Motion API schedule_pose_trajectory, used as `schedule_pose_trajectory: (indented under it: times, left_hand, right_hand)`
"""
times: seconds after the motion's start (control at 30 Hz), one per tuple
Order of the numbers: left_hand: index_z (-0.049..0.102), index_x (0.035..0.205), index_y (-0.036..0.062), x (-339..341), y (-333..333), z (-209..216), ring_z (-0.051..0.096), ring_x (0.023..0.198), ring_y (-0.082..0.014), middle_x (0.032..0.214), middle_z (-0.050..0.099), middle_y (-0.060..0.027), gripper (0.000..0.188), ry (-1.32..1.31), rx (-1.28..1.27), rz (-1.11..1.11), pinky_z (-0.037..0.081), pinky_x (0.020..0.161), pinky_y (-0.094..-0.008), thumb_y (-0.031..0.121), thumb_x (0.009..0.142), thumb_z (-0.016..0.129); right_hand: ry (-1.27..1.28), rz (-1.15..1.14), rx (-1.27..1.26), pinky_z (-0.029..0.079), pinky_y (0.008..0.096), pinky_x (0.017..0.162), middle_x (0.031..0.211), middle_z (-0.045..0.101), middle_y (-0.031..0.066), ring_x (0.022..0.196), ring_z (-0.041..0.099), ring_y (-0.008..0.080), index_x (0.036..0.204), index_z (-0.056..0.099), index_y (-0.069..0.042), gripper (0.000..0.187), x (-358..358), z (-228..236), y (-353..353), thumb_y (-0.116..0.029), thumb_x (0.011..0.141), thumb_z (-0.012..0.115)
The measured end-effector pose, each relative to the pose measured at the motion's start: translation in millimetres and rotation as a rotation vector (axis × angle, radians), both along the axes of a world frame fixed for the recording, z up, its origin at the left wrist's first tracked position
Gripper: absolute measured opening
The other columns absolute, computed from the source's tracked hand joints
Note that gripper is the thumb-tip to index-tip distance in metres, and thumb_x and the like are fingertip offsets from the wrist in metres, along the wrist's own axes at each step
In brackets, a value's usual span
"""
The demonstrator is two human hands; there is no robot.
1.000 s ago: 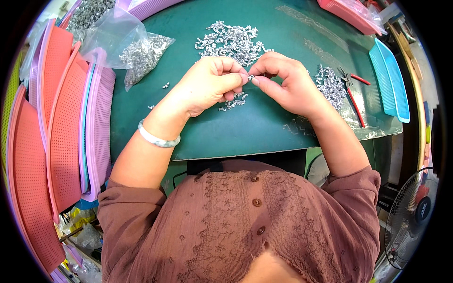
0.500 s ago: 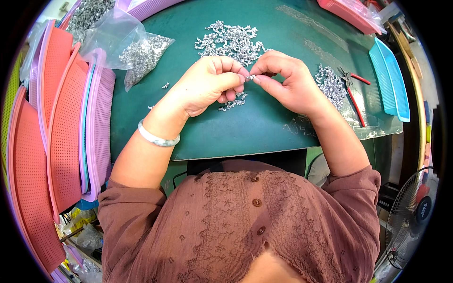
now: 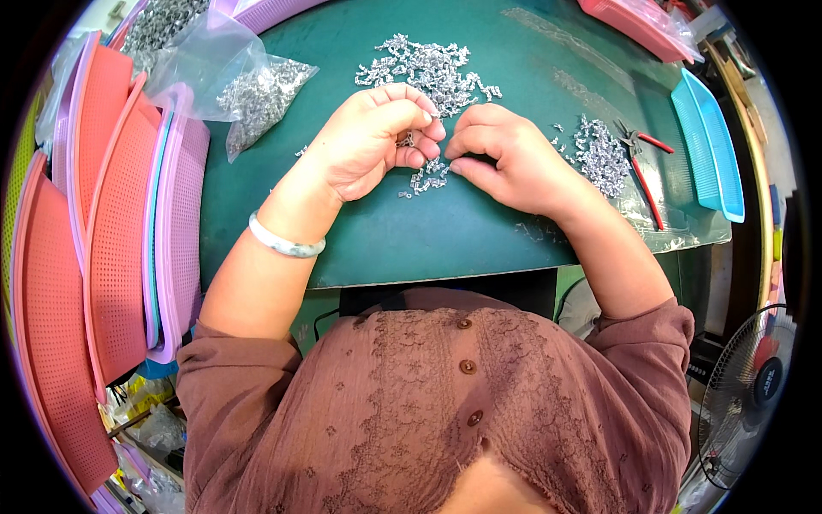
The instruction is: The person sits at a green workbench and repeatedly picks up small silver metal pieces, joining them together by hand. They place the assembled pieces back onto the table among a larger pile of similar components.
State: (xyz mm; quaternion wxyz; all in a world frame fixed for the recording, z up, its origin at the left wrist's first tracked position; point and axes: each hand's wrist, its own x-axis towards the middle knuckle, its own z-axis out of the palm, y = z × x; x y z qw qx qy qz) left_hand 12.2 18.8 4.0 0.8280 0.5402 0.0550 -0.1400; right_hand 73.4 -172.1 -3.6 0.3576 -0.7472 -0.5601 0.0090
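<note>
Your left hand pinches a part; your right hand, grip unclear, is at the near pile; the far pile seems unworked.

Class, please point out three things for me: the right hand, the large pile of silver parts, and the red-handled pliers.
Right hand (image 3: 507, 161), head view: back of the hand.
Large pile of silver parts (image 3: 435, 73), head view: its middle.
Red-handled pliers (image 3: 645, 188), head view: the nearer handle.
</note>
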Motion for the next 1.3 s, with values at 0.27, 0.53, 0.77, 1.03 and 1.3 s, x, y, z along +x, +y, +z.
schedule_pose_trajectory:
  times: [0.27,0.53,0.77,1.03,1.3]
  left_hand:
    - [0.055,0.091,0.0013,0.9,3.6,-3.2,0.059,0.067,-0.0126,0.081,0.06,-0.0082,0.012,-0.03,-0.069,0.009,0.049,0.058,-0.0219,0.005,0.082,0.048]
    - [0.059,0.084,0.0039,-5.4,-7.4,4.2,0.052,0.053,-0.0061,0.069,0.058,-0.0021,0.012,0.027,0.289,-0.068,0.038,0.043,-0.0156,0.016,0.085,0.056]
    - [0.059,0.084,0.0037,-7.7,-10.6,6.0,0.05,0.053,-0.0049,0.069,0.057,-0.0009,0.009,0.005,0.249,-0.08,0.038,0.044,-0.0152,0.013,0.084,0.059]
    - [0.06,0.082,0.0027,-5.7,-9.9,3.3,0.05,0.054,-0.0053,0.067,0.057,-0.0011,0.01,-0.027,0.249,-0.058,0.04,0.045,-0.0164,0.012,0.08,0.062]
    - [0.06,0.085,0.0016,-6.3,-9.5,2.3,0.051,0.056,-0.0049,0.069,0.057,-0.001,0.01,-0.055,0.255,-0.074,0.04,0.047,-0.016,0.009,0.078,0.061]
  right_hand:
    - [-0.081,0.004,-0.023,0.045,0.0372,0.068,0.075,0.053,0.0086,0.076,0.053,0.028,0.073,0.058,-0.005,0.004,-3.0,-1.9,3.4,-0.008,0.07,0.06]
    - [-0.111,-0.105,0.201,0.044,0.0349,0.067,0.077,0.054,0.008,0.076,0.053,0.0273,0.074,0.055,-0.005,0.009,2.5,7.3,-0.4,-0.004,0.069,0.063]
    - [-0.092,-0.113,0.201,0.045,0.0327,0.067,0.08,0.056,0.0082,0.077,0.055,0.0261,0.076,0.056,-0.004,0.008,1.1,10.3,-0.9,-0.004,0.07,0.062]
    - [0.284,-0.103,0.159,0.045,0.0284,0.064,0.078,0.057,0.0095,0.071,0.056,0.0193,0.084,0.061,0.0,0.009,6.2,5.5,-4.5,-0.007,0.081,0.058]
    - [0.258,-0.076,0.158,0.044,0.0267,0.062,0.077,0.057,0.0085,0.069,0.055,0.0181,0.082,0.061,0.0,0.007,5.0,6.0,-4.6,-0.007,0.079,0.06]
